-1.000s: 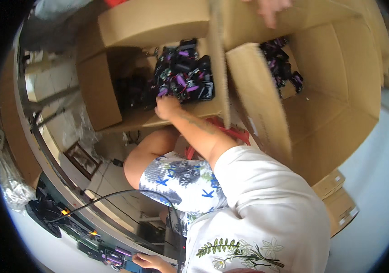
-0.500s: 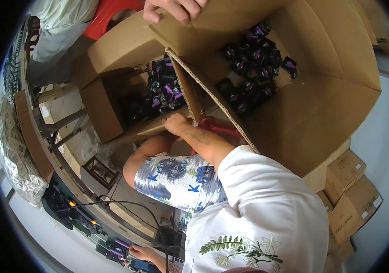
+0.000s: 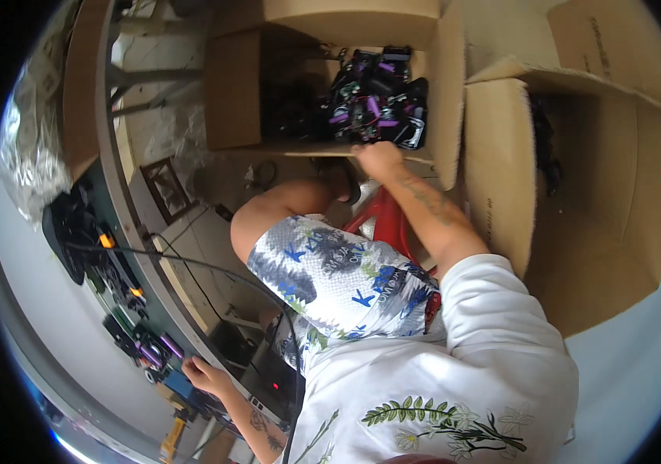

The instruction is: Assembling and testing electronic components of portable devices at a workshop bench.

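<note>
My right hand (image 3: 379, 161) is closed over the near rim of an open cardboard box (image 3: 234, 97). Inside that box lies a heap of small black electronic units (image 3: 369, 97) with purple cylinders and bits of circuit board. Low on the left, my left hand (image 3: 205, 377) hovers by the bench edge, its fingers loosely bent and apart, with nothing visible in them. Closest to it is a black unit with purple cylinders (image 3: 153, 352) on the dark green bench surface.
A larger open carton (image 3: 601, 201) stands on the right, dark units partly hidden behind its flap. Something red (image 3: 388, 224), perhaps a stool, shows beneath my right arm. A black cable (image 3: 222, 271) crosses by the bench. Clear plastic-wrapped goods (image 3: 33, 162) sit at far left.
The view has swung, so the boxes now appear further right and square-on. Another person's hand on the carton has left the view. My right hand stays on the box rim.
</note>
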Motion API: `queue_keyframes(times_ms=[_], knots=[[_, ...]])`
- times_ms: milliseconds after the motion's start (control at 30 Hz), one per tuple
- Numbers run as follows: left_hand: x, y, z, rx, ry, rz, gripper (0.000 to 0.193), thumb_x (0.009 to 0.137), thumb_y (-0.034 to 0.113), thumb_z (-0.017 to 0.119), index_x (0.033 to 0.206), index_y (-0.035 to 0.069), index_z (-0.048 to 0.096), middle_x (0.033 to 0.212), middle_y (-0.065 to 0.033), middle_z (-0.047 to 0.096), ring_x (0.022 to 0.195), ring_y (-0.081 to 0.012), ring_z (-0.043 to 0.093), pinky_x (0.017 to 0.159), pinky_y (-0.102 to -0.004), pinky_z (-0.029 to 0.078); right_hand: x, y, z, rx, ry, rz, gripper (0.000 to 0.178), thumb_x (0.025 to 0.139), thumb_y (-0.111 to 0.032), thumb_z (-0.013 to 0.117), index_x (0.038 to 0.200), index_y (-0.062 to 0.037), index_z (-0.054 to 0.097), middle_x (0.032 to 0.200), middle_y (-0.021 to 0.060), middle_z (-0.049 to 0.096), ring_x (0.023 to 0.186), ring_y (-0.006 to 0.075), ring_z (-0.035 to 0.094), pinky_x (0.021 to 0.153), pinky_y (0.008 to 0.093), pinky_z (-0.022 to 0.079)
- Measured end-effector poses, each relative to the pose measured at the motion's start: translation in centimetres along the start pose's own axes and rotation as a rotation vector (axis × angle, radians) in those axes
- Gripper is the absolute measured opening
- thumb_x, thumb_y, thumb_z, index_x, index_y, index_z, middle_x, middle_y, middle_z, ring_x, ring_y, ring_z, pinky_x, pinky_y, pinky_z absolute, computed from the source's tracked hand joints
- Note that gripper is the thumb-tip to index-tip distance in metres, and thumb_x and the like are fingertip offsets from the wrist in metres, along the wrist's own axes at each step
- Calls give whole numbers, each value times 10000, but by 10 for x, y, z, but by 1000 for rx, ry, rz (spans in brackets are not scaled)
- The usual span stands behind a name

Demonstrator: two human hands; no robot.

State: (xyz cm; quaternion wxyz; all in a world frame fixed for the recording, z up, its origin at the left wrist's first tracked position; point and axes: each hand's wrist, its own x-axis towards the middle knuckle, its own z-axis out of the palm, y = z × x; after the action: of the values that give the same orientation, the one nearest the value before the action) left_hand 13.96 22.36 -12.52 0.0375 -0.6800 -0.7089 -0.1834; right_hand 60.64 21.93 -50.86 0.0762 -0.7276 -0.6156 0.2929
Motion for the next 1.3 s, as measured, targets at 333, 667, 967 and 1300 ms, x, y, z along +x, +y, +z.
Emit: queue_keyframes(times_ms=[333, 667, 967, 1300], knots=[[-2, 7, -3, -102, -18, -42, 169, 946, 133, 564, 873, -11, 514, 760, -55, 484, 697, -161, 447, 629, -301, 390, -27, 69, -27, -176, 6, -137, 149, 900, -200, 522, 948, -112, 632, 744, 126, 692, 678, 324, 696, 578, 440, 554], [5, 59, 3, -123, -22, -62, 133, 830, 172, 672, 817, 46, 630, 715, -105, 581, 585, -233, 575, 554, -336, 448, -69, 7, -77, -157, -195, 231, 449, 879, -223, 654, 1263, -20, 542, 1163, 212, 639, 1089, 392, 607, 923, 468, 493], [-14, 46, -13, -255, 106, 89, 143, 820, 199, 682, 863, 65, 663, 779, -79, 597, 732, -293, 614, 622, -409, 472, -16, -88, -217, 397, 482, -187, 356, 911, -197, 673, 1161, 51, 626, 1023, 176, 691, 917, 236, 672, 830, 338, 522], [-72, 34, -42, -613, 273, 130, 125, 801, 127, 682, 898, 64, 633, 871, -83, 609, 778, -288, 595, 676, -392, 457, -99, -489, -294, 459, 303, -997, 277, 848, -99, 714, 1102, 2, 673, 1083, 143, 692, 989, 233, 665, 907, 322, 497]])
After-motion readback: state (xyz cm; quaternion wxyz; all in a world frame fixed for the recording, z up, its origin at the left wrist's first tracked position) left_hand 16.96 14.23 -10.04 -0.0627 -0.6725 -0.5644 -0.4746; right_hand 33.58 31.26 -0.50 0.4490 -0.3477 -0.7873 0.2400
